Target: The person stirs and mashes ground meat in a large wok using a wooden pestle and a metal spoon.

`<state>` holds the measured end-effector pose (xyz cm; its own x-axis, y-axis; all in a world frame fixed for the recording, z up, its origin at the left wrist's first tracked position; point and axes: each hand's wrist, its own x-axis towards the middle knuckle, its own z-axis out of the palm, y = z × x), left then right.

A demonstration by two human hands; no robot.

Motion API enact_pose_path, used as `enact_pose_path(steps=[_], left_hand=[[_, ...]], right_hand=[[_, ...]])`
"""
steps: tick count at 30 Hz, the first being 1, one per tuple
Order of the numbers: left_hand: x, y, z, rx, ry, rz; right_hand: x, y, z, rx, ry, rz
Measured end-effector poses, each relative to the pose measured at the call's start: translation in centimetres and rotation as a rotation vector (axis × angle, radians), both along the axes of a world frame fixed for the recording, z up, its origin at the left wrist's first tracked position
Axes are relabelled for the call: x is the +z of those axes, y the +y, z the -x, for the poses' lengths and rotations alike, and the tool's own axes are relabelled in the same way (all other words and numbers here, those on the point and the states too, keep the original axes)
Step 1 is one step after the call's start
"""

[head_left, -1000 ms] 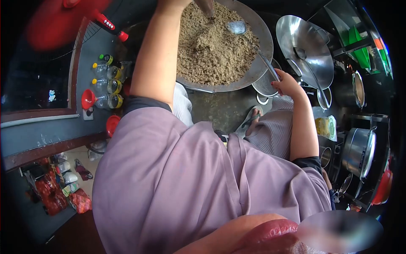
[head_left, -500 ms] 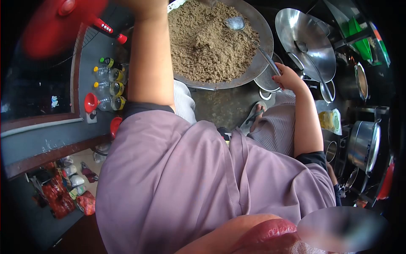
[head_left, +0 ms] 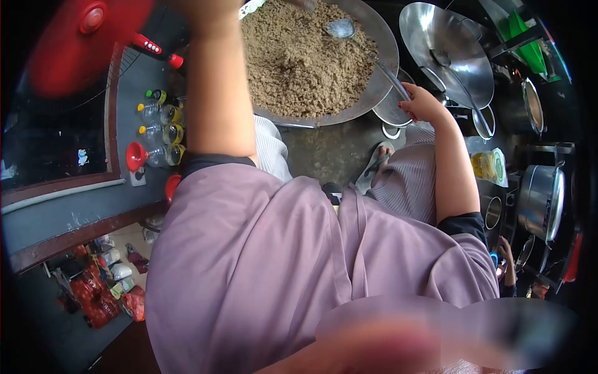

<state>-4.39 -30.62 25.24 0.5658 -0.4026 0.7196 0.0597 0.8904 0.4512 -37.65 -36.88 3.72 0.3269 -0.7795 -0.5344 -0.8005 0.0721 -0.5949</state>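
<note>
A large wok [head_left: 384, 53] at the top of the view holds a mound of brown, crumbly food [head_left: 299, 68]. My right hand [head_left: 423, 103] is wrapped round the handle end of a metal spatula [head_left: 389, 78], whose flat blade lies on the food near the far side. My left arm stretches up past the wok's left side. Only the wrist and part of my left hand [head_left: 208, 9] show, blurred at the top edge; its fingers are out of the picture. A white, lacy-edged thing [head_left: 251, 7] shows beside it at the rim.
Right of the wok stands another metal wok [head_left: 461, 50] with a ladle [head_left: 458, 78] in it. A lidded pot [head_left: 541, 202] and an oil pouch [head_left: 489, 166] are lower right. Bottles [head_left: 162, 134] and a red fan [head_left: 93, 37] line the left. Another person's hand [head_left: 506, 249] shows lower right.
The view has shifted slightly, and the wok sits a little higher and further left. Another person's hand has come into sight at lower right. My right hand keeps its grip on the spatula.
</note>
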Motion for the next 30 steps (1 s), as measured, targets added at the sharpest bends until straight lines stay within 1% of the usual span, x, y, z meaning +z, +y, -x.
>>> enact_pose_path(steps=[1, 2, 3, 4, 5, 6, 8, 10, 11, 12, 13, 14, 16, 17, 18, 19, 20, 21, 22, 23, 25, 26, 28, 29, 30], left_hand=[[1.4, 1.5, 0.1, -0.196, 0.211, -0.013], [-0.4, 0.0, -1.0, 0.149, -0.222, 0.118], [-2.7, -1.9, -1.7, 0.216, -0.277, -0.18], [-6.4, -4.3, -2.7, 0.283, -0.325, -0.481], [-13.5, -8.0, -3.9, 0.568, -0.366, -0.506], [-19.5, -10.4, -4.5, 0.685, -0.364, -0.344], [-18.6, -9.7, -4.0, 0.525, -0.288, -0.576], [-15.2, -8.2, -3.0, 0.526, -0.298, -0.444], [-12.2, -6.9, -2.2, 0.53, -0.297, -0.385], [-7.2, -3.5, -0.4, 0.343, -0.161, -0.378], [-3.7, -0.9, 0.2, 0.287, -0.196, -0.241], [-1.5, 1.0, 0.2, 0.228, -0.233, -0.104], [0.0, 2.4, -1.2, 0.073, -0.264, 0.169], [-0.1, 2.3, -0.6, 0.092, -0.206, 0.128], [-1.4, 1.3, -0.6, 0.089, -0.252, 0.042], [-4.7, -1.3, -1.4, 0.152, -0.314, -0.268], [-9.4, -4.6, -2.4, 0.215, -0.372, -0.574], [-16.1, -8.0, -2.7, 0.521, -0.346, -0.595], [-19.1, -9.7, -3.0, 0.735, -0.218, -0.45], [-18.1, -9.5, -3.0, 0.663, -0.221, -0.474], [-14.6, -7.0, -1.9, 0.518, -0.214, -0.535], [-11.8, -5.3, -1.4, 0.43, -0.225, -0.469], [-4.4, -1.3, -0.7, 0.258, -0.263, -0.343], [-1.5, 1.2, -0.1, 0.219, -0.254, -0.148], [0.2, 2.6, 0.0, 0.178, -0.244, 0.049]], right_hand=[[0.0, 0.0, 0.1, -0.003, -0.009, -0.007], [-0.3, -0.2, 0.1, 0.006, -0.011, -0.009], [-0.6, -0.4, 0.2, 0.016, -0.01, -0.011], [-0.8, -0.4, 0.4, 0.032, -0.006, -0.012], [-0.6, -0.1, 0.5, 0.028, 0.002, -0.02], [-0.3, 0.0, 0.4, 0.021, 0.0, -0.018], [-0.2, 0.2, -0.1, -0.011, -0.018, -0.013], [-0.3, 0.0, 0.3, -0.002, -0.025, -0.01], [-0.2, -0.2, 0.3, 0.01, -0.027, -0.008], [-0.4, -0.1, 0.2, 0.023, -0.033, -0.012], [-0.2, 0.0, 0.0, 0.028, -0.011, 0.002], [0.1, 0.2, -0.2, 0.032, 0.006, 0.015], [0.1, -0.1, -0.3, 0.039, -0.015, 0.012], [0.1, -0.1, -0.3, 0.037, -0.019, 0.015], [-0.1, 0.0, -0.2, 0.039, -0.018, 0.01], [0.1, 0.1, -0.4, 0.053, 0.007, 0.009], [0.2, 0.3, -0.5, 0.056, 0.022, 0.011], [0.3, 0.4, -0.6, 0.06, 0.034, 0.018], [0.3, 0.4, -0.9, 0.061, 0.042, 0.031], [-0.2, 0.3, -0.7, 0.057, 0.029, 0.03], [-0.3, 0.2, -0.3, 0.043, 0.018, -0.004], [-0.1, 0.1, -0.3, 0.051, 0.007, -0.018], [0.3, 0.0, -0.2, 0.034, 0.022, -0.001], [0.2, 0.2, -0.3, 0.024, 0.023, 0.002], [0.1, 0.4, -0.4, 0.027, 0.03, -0.004]])
